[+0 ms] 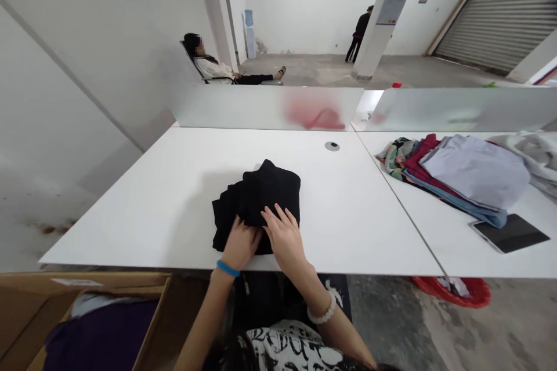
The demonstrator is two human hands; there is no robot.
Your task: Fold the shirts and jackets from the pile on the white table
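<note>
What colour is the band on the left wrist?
The wristband is bright blue, clearest in the head view.

A white table [130, 226] carries a folded black garment [265, 203] near its front edge. Behind the garment, a round cable grommet [332, 146] sits in the tabletop. To the garment's right, a second white table [444, 226] abuts the first, bearing a stack of folded clothes [461, 174] with a dark tablet [509, 233] just in front. Farther right, below the tables, a red basket [452, 293] rests on the concrete floor [391, 324].
</note>
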